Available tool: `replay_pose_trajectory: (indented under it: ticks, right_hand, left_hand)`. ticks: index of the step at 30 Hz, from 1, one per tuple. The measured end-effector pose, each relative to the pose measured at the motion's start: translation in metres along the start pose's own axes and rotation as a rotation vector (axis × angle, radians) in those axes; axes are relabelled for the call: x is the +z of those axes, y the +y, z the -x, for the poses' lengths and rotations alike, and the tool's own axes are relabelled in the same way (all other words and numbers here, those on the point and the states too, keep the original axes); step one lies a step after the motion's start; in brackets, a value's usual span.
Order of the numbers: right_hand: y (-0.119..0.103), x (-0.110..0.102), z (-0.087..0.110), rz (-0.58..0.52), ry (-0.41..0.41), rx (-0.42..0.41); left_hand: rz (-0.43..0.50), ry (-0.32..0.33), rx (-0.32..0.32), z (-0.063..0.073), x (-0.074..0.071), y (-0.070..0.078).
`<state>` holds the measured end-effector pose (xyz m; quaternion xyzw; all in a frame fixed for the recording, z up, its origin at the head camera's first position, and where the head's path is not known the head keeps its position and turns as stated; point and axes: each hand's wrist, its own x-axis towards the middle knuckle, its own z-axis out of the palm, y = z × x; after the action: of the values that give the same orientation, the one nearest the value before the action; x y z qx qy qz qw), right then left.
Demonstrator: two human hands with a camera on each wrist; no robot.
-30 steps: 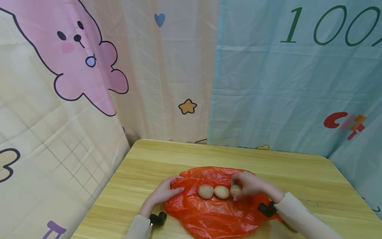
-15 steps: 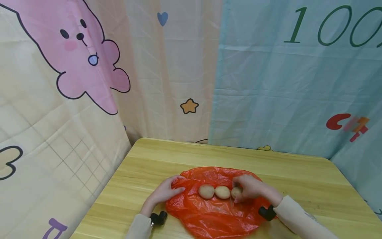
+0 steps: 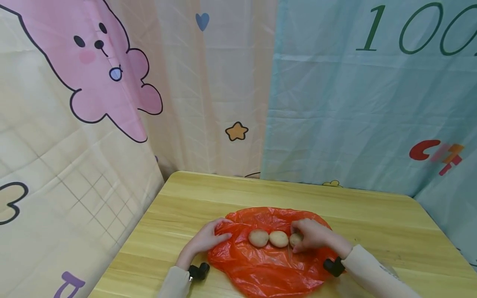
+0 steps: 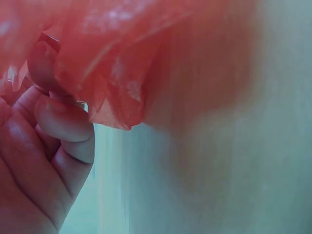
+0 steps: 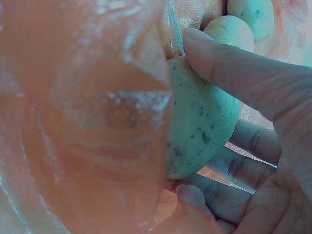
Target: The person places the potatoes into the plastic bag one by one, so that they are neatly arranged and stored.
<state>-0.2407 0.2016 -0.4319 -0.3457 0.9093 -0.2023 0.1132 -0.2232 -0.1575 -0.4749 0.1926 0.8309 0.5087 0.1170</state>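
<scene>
A thin red plastic bag point(image 3: 268, 275) lies spread on the table, with three potatoes in a row on it. The left potato point(image 3: 258, 238) and the middle potato point(image 3: 278, 239) sit side by side. My right hand point(image 3: 314, 236) grips the right potato point(image 5: 202, 119), which has dark specks; in the right wrist view the thumb lies on top and the fingers curl underneath. At the bag's left edge, my left hand point(image 3: 208, 238) holds the crumpled plastic, and its curled fingers point(image 4: 66, 119) show against the film in the left wrist view.
The light wooden table point(image 3: 179, 203) reaches back to hanging printed curtains point(image 3: 223, 82). A patterned cloth point(image 3: 93, 178) hangs along the left side. Both wrists carry small black cameras point(image 3: 334, 267) close to the bag's edges.
The hands keep their holds on the bag and the right potato. My right fingers have closed in slightly around the potato. The head view has shifted a little.
</scene>
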Motion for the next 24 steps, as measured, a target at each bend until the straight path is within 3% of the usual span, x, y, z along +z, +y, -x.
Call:
replay_pose_trajectory:
  ticks: [24]
  right_hand:
    - [0.0022, -0.0008, 0.0054, -0.018, 0.004, 0.031]
  left_hand:
    - [-0.019, 0.001, 0.007, 0.0007, -0.0014, 0.001]
